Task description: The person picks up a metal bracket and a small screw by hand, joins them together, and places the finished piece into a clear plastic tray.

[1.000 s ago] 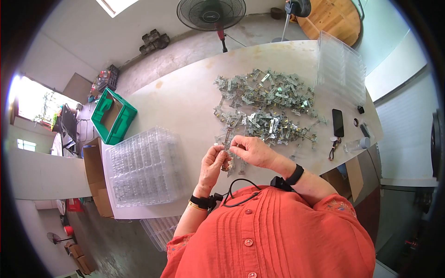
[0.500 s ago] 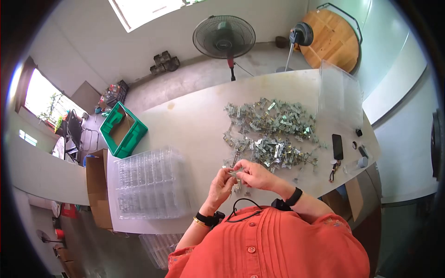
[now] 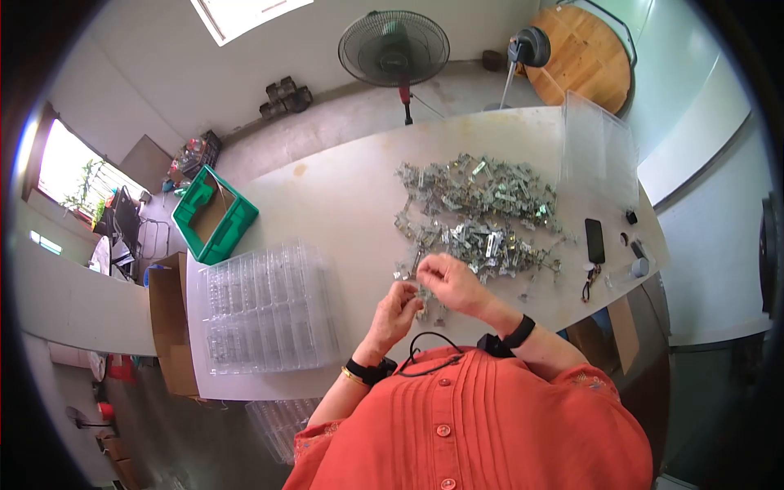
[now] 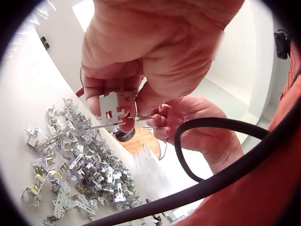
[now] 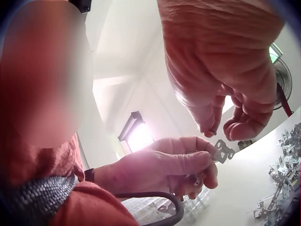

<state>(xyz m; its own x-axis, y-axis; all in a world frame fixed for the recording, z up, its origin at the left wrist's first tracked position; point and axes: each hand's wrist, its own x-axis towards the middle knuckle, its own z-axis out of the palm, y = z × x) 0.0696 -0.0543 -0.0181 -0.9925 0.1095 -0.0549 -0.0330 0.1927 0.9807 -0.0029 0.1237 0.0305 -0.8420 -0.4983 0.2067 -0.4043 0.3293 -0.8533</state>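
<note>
My left hand (image 3: 392,317) pinches a small pressed metal bracket (image 5: 224,151) between thumb and fingers, close over the table's near side. In the left wrist view the flat, notched face of a bracket (image 4: 109,107) shows at the fingertips. More small metal bits show under the curled fingers in the right wrist view. Just above and beside it, my right hand (image 3: 453,284) has bent fingers, apart from the bracket; I cannot tell whether its fingertips hold something tiny. Beyond both hands lie heaped metal brackets (image 3: 494,192) in two rough piles, a few loose ones near the fingers.
Stacked clear plastic trays (image 3: 269,310) lie at the left, with a green crate (image 3: 237,233) behind them. Clear plastic trays (image 3: 600,155) stand at the back right. A phone (image 3: 594,241) and a small clear jar (image 3: 629,271) are near the right edge. A black cable (image 4: 221,123) loops beside the hands.
Half a second ago both hands' fingertips met around a pale metal piece. The right hand has since drawn away, forward of the left. The head view has also shifted.
</note>
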